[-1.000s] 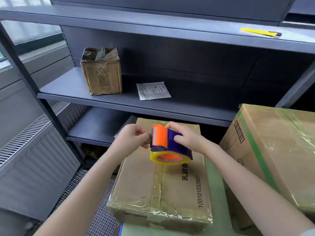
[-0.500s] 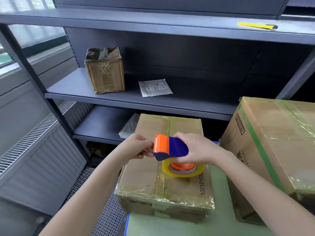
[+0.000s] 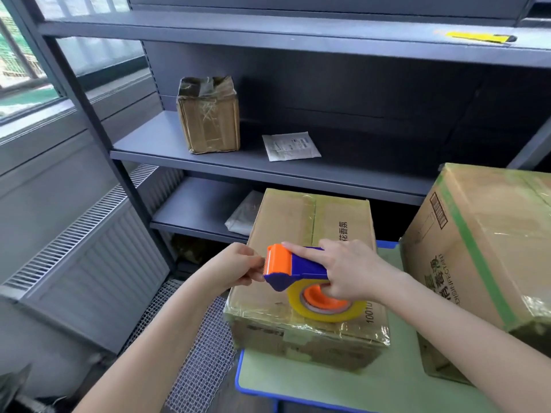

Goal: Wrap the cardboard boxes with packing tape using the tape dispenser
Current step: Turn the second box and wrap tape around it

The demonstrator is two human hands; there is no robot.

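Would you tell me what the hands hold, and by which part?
The right hand grips the tape dispenser by its blue body; the left hand pinches its orange end.

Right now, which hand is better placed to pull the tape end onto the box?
Probably the left hand: its fingers pinch at the orange front of the tape dispenser, which the right hand is busy gripping over the cardboard box.
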